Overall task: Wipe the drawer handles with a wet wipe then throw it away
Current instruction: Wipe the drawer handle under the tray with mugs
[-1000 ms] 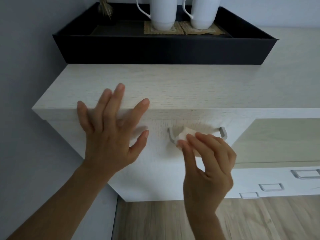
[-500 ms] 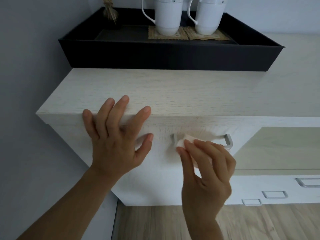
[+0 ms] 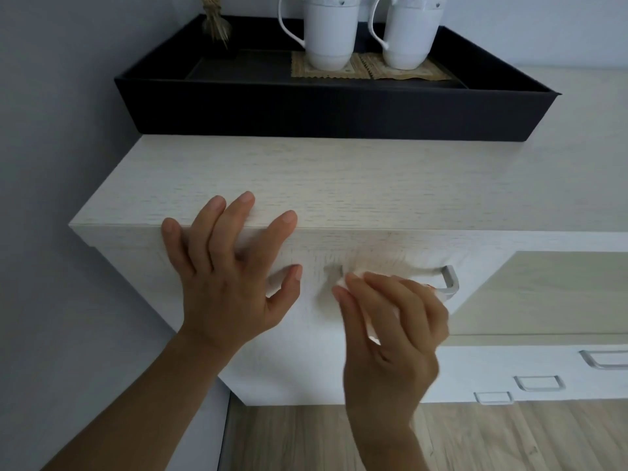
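The left hand [image 3: 227, 277] lies spread against the top front edge of the cabinet. Its fingers are straight and wide, reaching over onto the worktop [image 3: 339, 181], and it holds nothing. The right hand [image 3: 390, 331] pinches the wet wipe [image 3: 341, 282] between thumb and fingers. Only a small white corner of the wipe shows past the fingertips, at the left end of the top drawer handle [image 3: 450, 282]. The right end of the bar is bare and in plain sight. The middle of it is hidden behind the hand and blurred, so contact there cannot be confirmed.

Judgement: the step in hand is the wiping of this first handle. To do it well, the wipe should wrap round the bar rather than only brush its face. It should travel the full length to the right bracket and cover the underside and both corner posts. The braced left hand is well placed to keep the drawer front [image 3: 299, 351] from shifting under pressure.

Three further handles [image 3: 538, 382] show lower right on the adjoining unit and appear untouched, so most of the task remains. No bin is in view.

A black tray [image 3: 306, 113] with two white mugs [image 3: 329, 35] stands at the back of the worktop, well apart from the work.
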